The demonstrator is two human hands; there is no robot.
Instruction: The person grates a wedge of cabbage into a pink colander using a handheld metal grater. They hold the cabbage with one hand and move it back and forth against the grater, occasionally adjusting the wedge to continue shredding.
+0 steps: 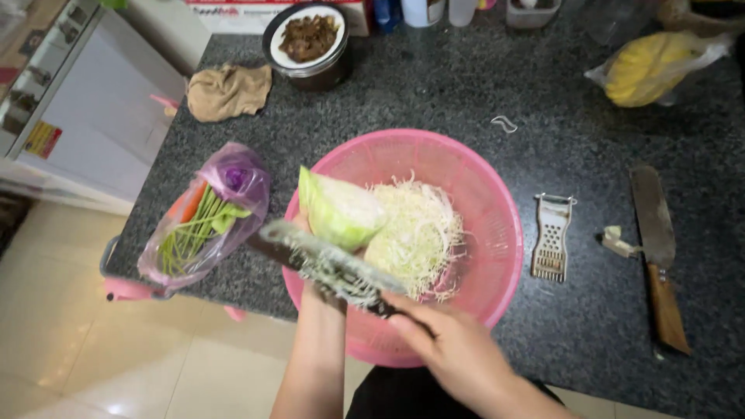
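counter [434, 93]: dark speckled stone, polished.
colander [497, 209]: pink plastic, perforated, slightly glossy.
shredder blade [334, 268]: dull metal, flecked with cabbage.
cabbage wedge [337, 209]: pale green, smooth and waxy.
cleaver [656, 240]: worn metal blade, brown wooden handle.
bag [209, 225]: thin, shiny clear plastic.
cloth [226, 91]: tan fabric, crumpled, matt.

Right hand [458, 353] draws a knife [330, 268] across cabbage [337, 209] over pink colander [497, 202].

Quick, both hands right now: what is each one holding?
Left hand: mostly hidden, holding the cabbage wedge over the pink basket.
Right hand: closed on the shredder handle.
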